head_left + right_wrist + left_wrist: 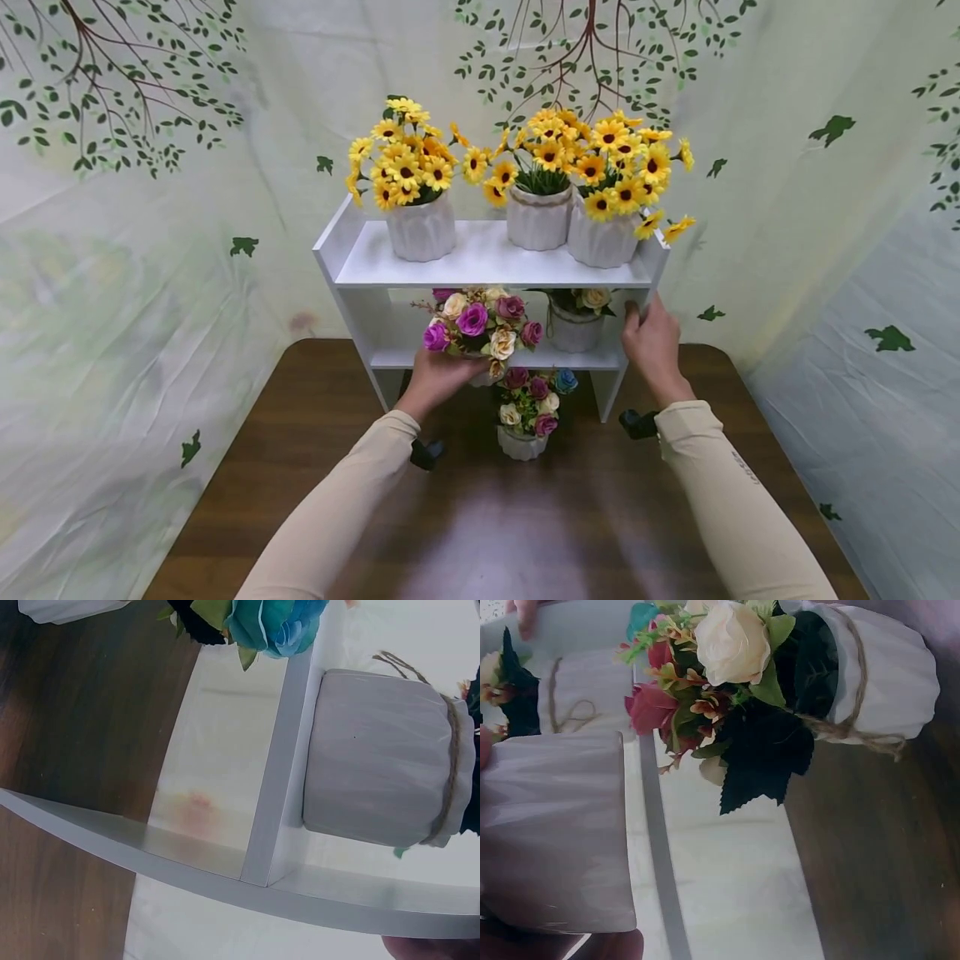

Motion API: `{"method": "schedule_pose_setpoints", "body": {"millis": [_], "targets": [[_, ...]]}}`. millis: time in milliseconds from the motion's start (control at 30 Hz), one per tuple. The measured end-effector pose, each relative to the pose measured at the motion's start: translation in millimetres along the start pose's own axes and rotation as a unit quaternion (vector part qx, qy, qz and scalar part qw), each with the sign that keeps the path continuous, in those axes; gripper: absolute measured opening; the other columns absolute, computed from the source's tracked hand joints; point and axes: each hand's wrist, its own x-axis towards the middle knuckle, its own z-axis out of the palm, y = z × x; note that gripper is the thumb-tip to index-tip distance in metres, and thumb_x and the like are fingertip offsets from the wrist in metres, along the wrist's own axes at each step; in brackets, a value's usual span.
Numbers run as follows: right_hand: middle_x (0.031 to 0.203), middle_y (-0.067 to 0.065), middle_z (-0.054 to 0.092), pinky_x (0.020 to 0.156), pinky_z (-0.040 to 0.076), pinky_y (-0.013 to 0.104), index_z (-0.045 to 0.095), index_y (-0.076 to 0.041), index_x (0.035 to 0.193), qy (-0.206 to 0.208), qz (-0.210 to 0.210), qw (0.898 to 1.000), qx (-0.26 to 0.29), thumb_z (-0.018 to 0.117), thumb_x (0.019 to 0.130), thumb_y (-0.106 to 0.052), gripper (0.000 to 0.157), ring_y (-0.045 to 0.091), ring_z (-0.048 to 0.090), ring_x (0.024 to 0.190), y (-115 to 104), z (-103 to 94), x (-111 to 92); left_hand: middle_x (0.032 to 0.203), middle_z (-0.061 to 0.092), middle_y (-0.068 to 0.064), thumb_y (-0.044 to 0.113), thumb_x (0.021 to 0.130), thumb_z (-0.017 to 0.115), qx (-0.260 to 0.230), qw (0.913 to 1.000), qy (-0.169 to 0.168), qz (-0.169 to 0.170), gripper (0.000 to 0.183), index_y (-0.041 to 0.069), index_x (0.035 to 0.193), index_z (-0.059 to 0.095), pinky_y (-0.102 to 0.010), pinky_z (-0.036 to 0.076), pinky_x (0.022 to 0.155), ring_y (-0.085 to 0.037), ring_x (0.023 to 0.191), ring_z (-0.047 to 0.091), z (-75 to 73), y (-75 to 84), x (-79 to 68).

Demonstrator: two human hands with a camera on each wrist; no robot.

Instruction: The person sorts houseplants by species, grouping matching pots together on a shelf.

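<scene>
My left hand (441, 379) grips a white flowerpot (555, 832) of purple and cream artificial roses (474, 320) at the front of the middle shelf (390, 358). In the left wrist view its base hangs just off the board, over the gap. My right hand (654, 340) holds the right side panel of the white shelf rack (480, 258); only a bit of that hand shows in the right wrist view. Beside it, on the middle shelf, stands another white pot (382, 754) with twine and a cream rose.
Three pots of yellow daisies (422, 229) stand on the top shelf. Below, a pot of mixed roses (522, 443) with a blue bloom (281, 626) sits on the brown wooden table (300, 467) in front of the rack. Printed cloth (135, 275) hangs behind and at both sides.
</scene>
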Motion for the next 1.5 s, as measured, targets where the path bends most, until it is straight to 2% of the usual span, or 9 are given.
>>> {"method": "schedule_pose_setpoints", "body": {"millis": [67, 267, 500, 600, 700, 867, 1033, 1267, 1500], "targets": [[0.103, 0.038, 0.066, 0.078, 0.046, 0.064, 0.055, 0.009, 0.114, -0.005, 0.003, 1.0, 0.0, 0.05, 0.099, -0.012, 0.026, 0.056, 0.062, 0.092, -0.4, 0.6, 0.5, 0.153, 0.045, -0.011, 0.025, 0.086, 0.073, -0.001, 0.9999, 0.011, 0.001, 0.078, 0.009, 0.151, 0.034, -0.043, 0.038, 0.118, -0.028, 0.143, 0.043, 1.6, -0.9, 4.2], [0.105, 0.038, 0.066, 0.079, 0.047, 0.063, 0.055, 0.009, 0.116, -0.01, 0.009, 1.0, -0.005, 0.049, 0.099, -0.013, 0.028, 0.056, 0.063, 0.094, -2.0, 0.5, 1.0, 0.141, 0.059, -0.013, 0.034, 0.079, 0.081, 0.087, 0.9933, 0.076, -0.009, 0.079, 0.007, 0.144, 0.046, -0.043, 0.047, 0.11, -0.028, 0.132, 0.056, 2.4, -4.0, 12.4], [0.102, 0.038, 0.066, 0.077, 0.047, 0.064, 0.055, 0.009, 0.115, -0.004, 0.007, 1.0, -0.008, 0.049, 0.099, -0.013, 0.028, 0.056, 0.062, 0.091, -1.4, -1.3, -0.1, 0.127, 0.068, -0.016, 0.038, 0.082, 0.075, 0.144, 0.9855, 0.088, -0.016, 0.07, 0.001, 0.137, 0.052, -0.042, 0.053, 0.099, -0.028, 0.118, 0.066, 4.5, -3.9, 28.0], [0.098, 0.038, 0.066, 0.074, 0.047, 0.063, 0.055, 0.01, 0.113, -0.003, 0.003, 1.0, -0.007, 0.049, 0.099, -0.012, 0.026, 0.055, 0.062, 0.086, -1.1, -1.3, -0.9, 0.128, 0.067, -0.02, 0.037, 0.081, 0.074, 0.146, 0.984, 0.098, -0.03, 0.074, -0.004, 0.137, 0.05, -0.043, 0.053, 0.1, -0.031, 0.119, 0.064, 6.7, -5.2, 36.0], [0.096, 0.038, 0.066, 0.071, 0.046, 0.063, 0.055, 0.01, 0.111, 0.0, 0.0, 1.0, -0.008, 0.05, 0.099, -0.012, 0.026, 0.055, 0.062, 0.083, -0.4, -0.9, -1.6, 0.14, 0.058, -0.022, 0.039, 0.079, 0.077, 0.134, 0.9848, 0.104, -0.038, 0.089, -0.003, 0.147, 0.038, -0.042, 0.048, 0.108, -0.034, 0.129, 0.057, 9.4, -6.7, 43.9], [0.098, 0.039, 0.066, 0.072, 0.047, 0.063, 0.055, 0.01, 0.112, 0.0, 0.002, 1.0, -0.007, 0.05, 0.099, -0.012, 0.026, 0.056, 0.063, 0.085, -0.4, -0.3, -1.9, 0.148, 0.05, -0.02, 0.037, 0.073, 0.085, 0.066, 0.9885, 0.124, -0.055, 0.1, 0.005, 0.152, 0.031, -0.041, 0.038, 0.117, -0.034, 0.139, 0.047, 15.0, -10.4, 53.8], [0.1, 0.039, 0.065, 0.075, 0.047, 0.064, 0.055, 0.01, 0.114, 0.0, 0.001, 1.0, -0.009, 0.05, 0.099, -0.012, 0.027, 0.057, 0.062, 0.088, -0.3, -1.2, -0.9, 0.151, 0.047, -0.019, 0.033, 0.078, 0.083, 0.009, 0.9912, 0.107, -0.078, 0.094, 0.005, 0.151, 0.032, -0.043, 0.033, 0.121, -0.034, 0.143, 0.043, 21.3, -11.7, 64.0], [0.104, 0.039, 0.065, 0.078, 0.047, 0.064, 0.054, 0.01, 0.115, -0.002, 0.009, 1.0, -0.015, 0.05, 0.099, -0.012, 0.028, 0.057, 0.062, 0.093, 0.9, -2.7, 0.7, 0.148, 0.049, -0.024, 0.039, 0.08, 0.079, 0.062, 0.9913, 0.071, -0.092, 0.091, -0.001, 0.15, 0.035, -0.045, 0.04, 0.116, -0.036, 0.137, 0.049, 22.2, -6.4, 73.5], [0.103, 0.039, 0.065, 0.079, 0.046, 0.064, 0.055, 0.01, 0.114, -0.001, 0.01, 1.0, -0.015, 0.05, 0.099, -0.014, 0.028, 0.058, 0.061, 0.094, 0.3, -1.6, 0.8, 0.146, 0.051, -0.023, 0.038, 0.08, 0.081, 0.058, 0.9914, 0.058, -0.102, 0.09, -0.001, 0.148, 0.037, -0.045, 0.039, 0.116, -0.037, 0.136, 0.05, 21.0, -8.6, 77.3]]}}
